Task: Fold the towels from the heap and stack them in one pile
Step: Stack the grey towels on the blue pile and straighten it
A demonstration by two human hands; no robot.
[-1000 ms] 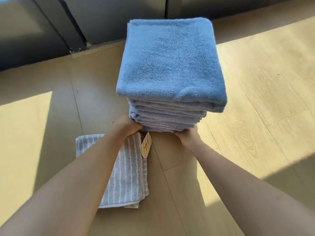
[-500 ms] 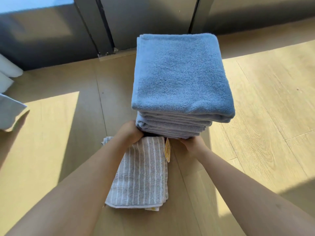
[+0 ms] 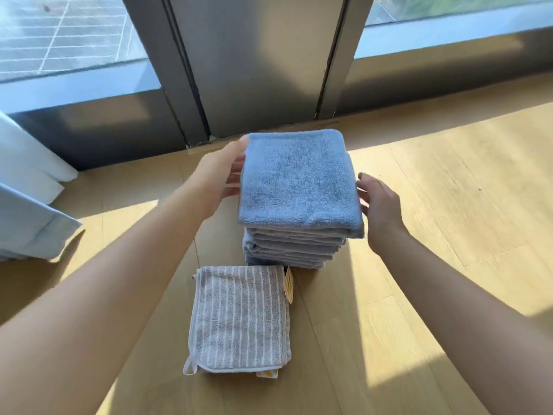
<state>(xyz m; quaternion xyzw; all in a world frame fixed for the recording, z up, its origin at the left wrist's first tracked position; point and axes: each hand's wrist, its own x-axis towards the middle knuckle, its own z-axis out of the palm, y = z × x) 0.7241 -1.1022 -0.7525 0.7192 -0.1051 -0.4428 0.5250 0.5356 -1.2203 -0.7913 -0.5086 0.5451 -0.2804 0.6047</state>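
Note:
A pile of several folded towels [image 3: 294, 247] stands on the wooden floor, with a blue towel [image 3: 297, 181] on top. My left hand [image 3: 221, 173] lies with straight fingers against the left side of the top blue towel. My right hand [image 3: 378, 202] is at the pile's right side, fingers relaxed and spread, at or just off the edge. A folded grey striped towel [image 3: 239, 319] with a yellow tag lies flat on the floor in front of the pile, apart from both hands.
Dark window frames and glass [image 3: 263, 67] rise just behind the pile. A white curtain [image 3: 27, 157] and pale blue fabric [image 3: 30, 223] sit at the left edge. Sunlit wooden floor [image 3: 449, 205] stretches to the right.
Both hands left the bottom of the pile and rose to its top sides. The pile now stands on the floor farther from me, beyond the striped towel.

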